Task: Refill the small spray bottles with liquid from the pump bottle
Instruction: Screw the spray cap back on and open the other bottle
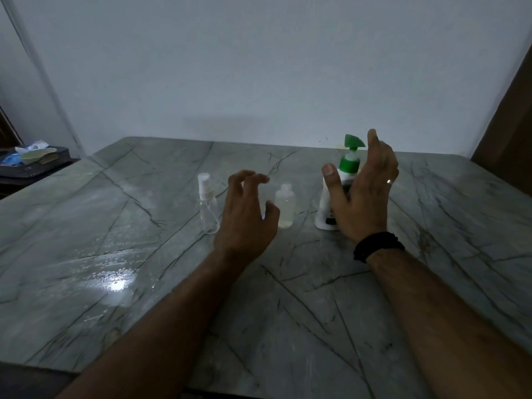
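Your right hand (pixel 361 194) is spread wide in front of the pump bottle (pixel 344 180) at about 1 o'clock on the counter (pixel 288 298); whether it touches the bottle you cannot tell, and nothing is gripped. Your left hand (pixel 247 214) hovers with fingers loosely curled, holding nothing, between the two small bottles. The capped spray bottle (pixel 207 207) at 11 o'clock looks empty. The uncapped small bottle (pixel 284 208) near 12 o'clock holds a little liquid at its base. I judge the refilling barely begun: both still need filling, and one needs its sprayer back.
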`<state>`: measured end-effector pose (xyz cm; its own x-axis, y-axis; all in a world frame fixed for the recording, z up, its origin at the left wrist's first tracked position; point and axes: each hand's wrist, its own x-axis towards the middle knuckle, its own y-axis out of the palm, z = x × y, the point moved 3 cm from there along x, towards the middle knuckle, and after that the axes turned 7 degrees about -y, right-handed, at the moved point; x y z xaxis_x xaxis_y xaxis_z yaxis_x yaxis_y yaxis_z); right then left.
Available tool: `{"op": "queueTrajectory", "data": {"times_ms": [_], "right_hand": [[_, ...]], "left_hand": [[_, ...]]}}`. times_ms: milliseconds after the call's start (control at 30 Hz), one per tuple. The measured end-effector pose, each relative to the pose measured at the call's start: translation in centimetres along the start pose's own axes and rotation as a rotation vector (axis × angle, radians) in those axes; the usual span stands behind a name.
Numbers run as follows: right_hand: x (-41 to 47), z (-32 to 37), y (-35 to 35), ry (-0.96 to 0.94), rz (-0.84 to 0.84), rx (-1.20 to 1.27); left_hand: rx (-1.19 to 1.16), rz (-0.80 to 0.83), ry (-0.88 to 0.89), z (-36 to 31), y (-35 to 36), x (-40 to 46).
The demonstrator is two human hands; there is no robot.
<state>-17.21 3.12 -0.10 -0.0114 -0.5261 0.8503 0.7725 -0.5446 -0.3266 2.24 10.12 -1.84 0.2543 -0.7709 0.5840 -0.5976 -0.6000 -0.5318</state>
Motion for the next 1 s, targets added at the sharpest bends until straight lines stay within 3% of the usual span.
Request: {"op": "queueTrajectory", "data": {"times_ms": [133,400,633,833,1000], "right_hand": [[0.4,1.1,-1.1,-0.030,-0.029,-0.043],[0.8,7.1,-2.2,-0.373,-0.134,0.018],[-1.4,7.6,0.3,-0.217,0.155,0.164],[-2.9,6.5,2.4,-0.117,0.380,0.078],[-3.7,6.0,3.4,-0.076,0.436,0.039]], "left_hand": [[0.184,0.140,-0.029,1.3,-0.2,-1.4],[0.345,0.334,-0.181,2.4,1.0,-1.3],[0.372,0.309,-0.228,2.5,1.1,-1.1],[0.299,0.298,-0.257,2.4,0.4,-1.0],[0.184,0.163,-0.240,1.7,-1.1,-0.9]]}}
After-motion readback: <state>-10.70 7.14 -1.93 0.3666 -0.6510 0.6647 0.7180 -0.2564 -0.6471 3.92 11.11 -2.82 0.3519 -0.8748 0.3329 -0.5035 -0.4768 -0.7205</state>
